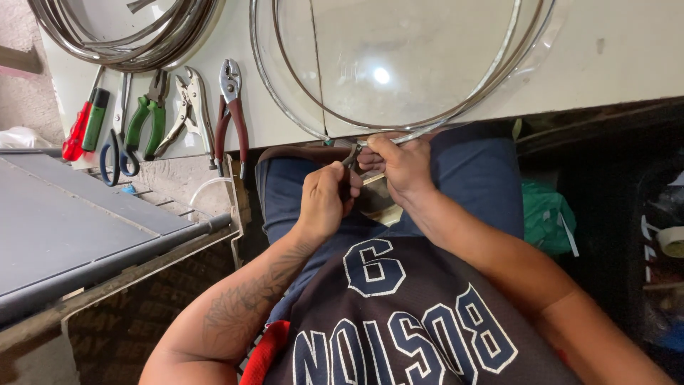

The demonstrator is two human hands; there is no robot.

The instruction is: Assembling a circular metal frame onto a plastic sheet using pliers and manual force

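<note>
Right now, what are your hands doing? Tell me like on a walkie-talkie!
Left hand gripping a small tool. Right hand pinching the metal ring at the bench edge. Pliers lie off to the side, nothing blocking.

Sleeveless dark navy jersey (420, 321), large white-outlined block lettering and numeral across chest, red trim at armhole. Blue trousers (470, 178) over lap. Both arms bare to shoulder. Left forearm (246, 303) carries dark tattoo, pattern indistinct. No gloves, watch or rings visible.
</note>
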